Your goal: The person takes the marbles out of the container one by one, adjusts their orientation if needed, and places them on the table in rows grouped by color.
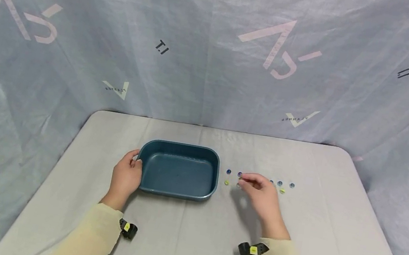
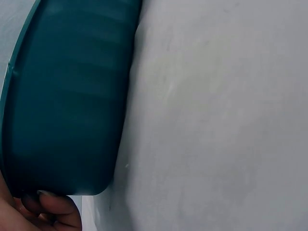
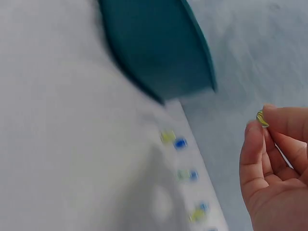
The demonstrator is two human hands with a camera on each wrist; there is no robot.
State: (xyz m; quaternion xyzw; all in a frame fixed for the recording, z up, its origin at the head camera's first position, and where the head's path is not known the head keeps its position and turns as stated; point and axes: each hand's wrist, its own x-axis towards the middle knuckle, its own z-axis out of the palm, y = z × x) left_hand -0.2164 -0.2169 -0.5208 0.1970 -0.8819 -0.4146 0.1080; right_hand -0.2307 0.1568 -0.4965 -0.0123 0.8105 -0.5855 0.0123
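Observation:
A dark teal rectangular plastic basin (image 1: 176, 177) stands on the table, and nothing lies inside it. At its left end my left hand (image 1: 125, 180) grips the rim, thumb on the near corner; the left wrist view shows curled fingers (image 2: 60, 204) against the end wall. To the basin's right, my right hand (image 1: 263, 199) is raised above the table. Its thumb and fingertips pinch a small glass marble (image 3: 261, 118) with yellow-green stripes. Under and around that hand lie a blue marble (image 1: 228, 171), a yellow-green marble (image 1: 226, 182) and several others in two loose rows, some partly hidden.
A pale cloth covers the table (image 1: 177, 240). More marbles, among them a blue one (image 1: 292, 185) and a yellow one (image 1: 282, 191), lie right of the right hand. Grey printed fabric (image 1: 208, 56) hangs behind the table and at both sides.

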